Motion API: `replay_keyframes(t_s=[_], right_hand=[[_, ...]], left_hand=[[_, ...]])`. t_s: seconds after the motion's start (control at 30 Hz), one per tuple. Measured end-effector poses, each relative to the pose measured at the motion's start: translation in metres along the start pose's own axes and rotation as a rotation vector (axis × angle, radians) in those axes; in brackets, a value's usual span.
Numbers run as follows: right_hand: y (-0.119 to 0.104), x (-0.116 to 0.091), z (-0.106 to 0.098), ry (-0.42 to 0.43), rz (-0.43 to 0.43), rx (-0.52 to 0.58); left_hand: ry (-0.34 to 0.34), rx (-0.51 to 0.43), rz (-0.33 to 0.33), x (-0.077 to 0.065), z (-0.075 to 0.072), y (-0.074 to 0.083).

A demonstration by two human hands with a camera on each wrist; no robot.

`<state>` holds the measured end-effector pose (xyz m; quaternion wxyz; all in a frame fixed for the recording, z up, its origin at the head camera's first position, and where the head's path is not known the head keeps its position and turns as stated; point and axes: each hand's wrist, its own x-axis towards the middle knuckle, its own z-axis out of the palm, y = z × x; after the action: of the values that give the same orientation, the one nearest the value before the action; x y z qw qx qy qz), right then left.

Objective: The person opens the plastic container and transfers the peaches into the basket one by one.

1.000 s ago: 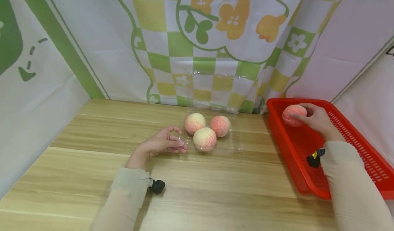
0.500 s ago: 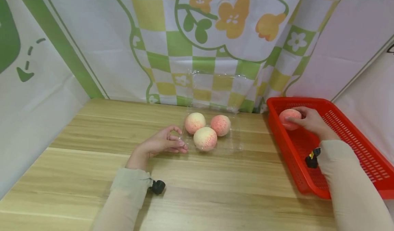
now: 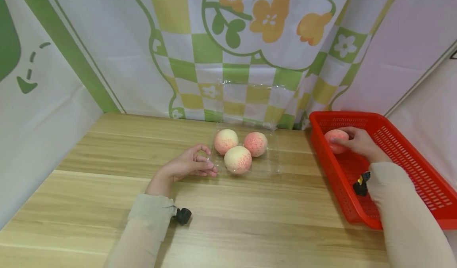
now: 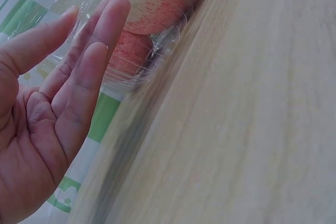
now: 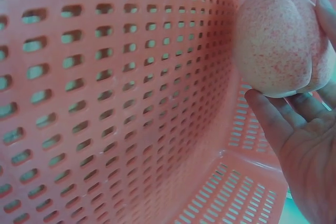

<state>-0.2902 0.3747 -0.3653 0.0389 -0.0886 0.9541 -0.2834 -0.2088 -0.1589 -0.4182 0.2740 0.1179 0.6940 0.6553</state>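
My right hand [image 3: 364, 144] grips a pink peach [image 3: 336, 141] inside the far end of the red plastic basket [image 3: 330, 176]. In the right wrist view the peach [image 5: 278, 40] shows its crease, with thumb and fingers around it, close to the basket's slotted wall [image 5: 126, 77]. My left hand [image 3: 187, 164] is at the left edge of a clear plastic clamshell box [image 3: 269, 166], its fingers fairly straight; whether they touch the plastic is hard to tell. Three peaches sit in that box: a pale one [image 3: 226, 141], a pinker one [image 3: 255, 144] and a pale-and-pink front one [image 3: 238, 160].
The box's clear lid [image 3: 253, 101] stands raised against the patterned curtain [image 3: 207, 73] behind. A wooden table [image 3: 242, 228] lies under everything. White cloth walls [image 3: 400, 61] close off both sides. Small black cameras [image 3: 183, 216] are on both wrists.
My right hand has lowered the peach deeper into the basket, shifting slightly left and toward me. The left hand and the three boxed peaches have stayed in place.
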Motion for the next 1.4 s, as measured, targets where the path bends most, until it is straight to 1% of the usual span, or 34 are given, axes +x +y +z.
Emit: replay_keyframes(t_s=[0.13,0.33,0.53,0.67,0.77,0.87,1.0,1.17,1.27,1.4], right_hand=[[0.002,0.000,0.002,-0.031,-0.003,-0.019],[0.000,0.001,0.002,-0.054,0.010,-0.036],[-0.003,0.001,0.000,-0.077,-0.025,-0.019],[-0.007,0.003,-0.002,-0.077,-0.050,-0.053],[-0.013,0.004,-0.003,-0.061,-0.077,-0.076],[-0.023,0.004,-0.005,-0.044,-0.096,-0.066],[-0.033,0.003,-0.009,-0.032,-0.095,-0.047],[-0.045,0.001,-0.015,0.009,-0.105,-0.056],[-0.055,0.001,-0.018,0.041,-0.115,-0.049],[-0.072,0.001,-0.021,0.048,-0.127,-0.023]], left_hand=[[-0.001,-0.004,0.001,0.000,0.000,0.000],[0.000,-0.004,0.000,0.000,0.000,0.000],[0.005,-0.010,-0.002,0.001,0.000,-0.001],[-0.003,-0.006,0.000,0.001,0.001,-0.001],[-0.009,-0.006,0.005,0.000,0.000,-0.002],[-0.007,-0.009,0.005,0.000,0.000,-0.001],[-0.003,-0.009,0.002,0.000,0.000,0.000],[-0.006,-0.009,0.004,0.001,0.001,0.001],[-0.010,-0.010,0.005,0.001,0.001,0.000],[-0.008,-0.017,0.004,0.001,0.000,-0.002]])
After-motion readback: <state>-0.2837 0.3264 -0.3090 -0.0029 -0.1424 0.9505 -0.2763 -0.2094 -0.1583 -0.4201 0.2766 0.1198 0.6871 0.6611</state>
